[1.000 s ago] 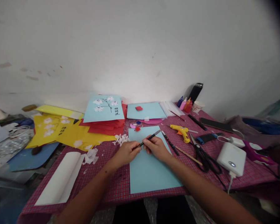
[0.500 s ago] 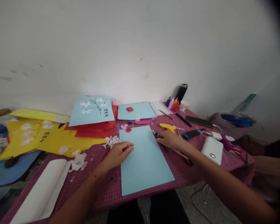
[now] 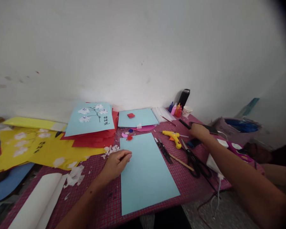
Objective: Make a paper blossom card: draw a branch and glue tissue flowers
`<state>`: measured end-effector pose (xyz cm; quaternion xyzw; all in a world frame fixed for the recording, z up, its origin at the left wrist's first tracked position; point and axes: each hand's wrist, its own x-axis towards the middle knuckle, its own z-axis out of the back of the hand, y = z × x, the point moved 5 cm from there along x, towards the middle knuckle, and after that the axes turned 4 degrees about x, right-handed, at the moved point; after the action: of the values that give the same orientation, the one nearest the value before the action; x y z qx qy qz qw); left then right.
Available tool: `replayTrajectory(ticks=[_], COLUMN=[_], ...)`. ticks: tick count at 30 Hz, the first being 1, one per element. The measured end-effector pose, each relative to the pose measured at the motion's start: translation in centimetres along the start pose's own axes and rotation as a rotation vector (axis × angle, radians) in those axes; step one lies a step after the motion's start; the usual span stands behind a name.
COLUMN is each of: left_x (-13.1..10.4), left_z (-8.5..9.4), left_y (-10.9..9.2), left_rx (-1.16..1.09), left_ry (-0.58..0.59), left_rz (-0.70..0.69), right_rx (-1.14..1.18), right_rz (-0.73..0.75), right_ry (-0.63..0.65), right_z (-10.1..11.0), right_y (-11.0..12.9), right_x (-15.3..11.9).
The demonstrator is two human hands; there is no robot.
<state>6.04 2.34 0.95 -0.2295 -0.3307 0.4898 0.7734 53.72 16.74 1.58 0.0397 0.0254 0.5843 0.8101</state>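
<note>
A light blue sheet of paper point(image 3: 145, 178) lies on the checked tablecloth in front of me. My left hand point(image 3: 116, 162) rests over its left edge, loosely curled, thumb and index slightly apart, with nothing seen in it. Farther right, my right hand point(image 3: 200, 132) has its fingers closed at the near end of a black marker point(image 3: 184, 123), beside a dark phone point(image 3: 212, 129). The fingertips are partly hidden. Between the hands lie thin black pens point(image 3: 163, 151), a wooden stick point(image 3: 181, 162), black-handled scissors point(image 3: 196, 162) and a yellow glue gun point(image 3: 173, 138).
Behind the sheet are blue papers point(image 3: 147, 116) with a red paper piece. At left stand a flower picture point(image 3: 90, 122) on red paper, yellow sheets point(image 3: 50, 149), white scraps point(image 3: 75, 176) and a white roll point(image 3: 35, 200). Paint bottles point(image 3: 178, 111), a cup point(image 3: 187, 110) and a black flask point(image 3: 184, 97) stand back right.
My right hand has moved right, away from the thin pens, to the black marker near the phone. My left hand stays near the blue sheet. The view has shifted slightly.
</note>
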Motion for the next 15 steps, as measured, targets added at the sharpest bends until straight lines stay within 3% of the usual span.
replayTrajectory(ticks=[4, 15], left_x=[0.0, 0.0], left_z=[0.0, 0.1], left_y=[0.0, -0.3], left_rx=[0.009, 0.008], left_ry=[0.005, 0.006], left_rz=[-0.006, -0.011], right_rx=[0.005, -0.034], right_rz=[-0.004, 0.116], right_ry=[-0.009, 0.007], right_z=[-1.2, -0.8], right_y=[-0.9, -0.2], right_x=[0.7, -0.1])
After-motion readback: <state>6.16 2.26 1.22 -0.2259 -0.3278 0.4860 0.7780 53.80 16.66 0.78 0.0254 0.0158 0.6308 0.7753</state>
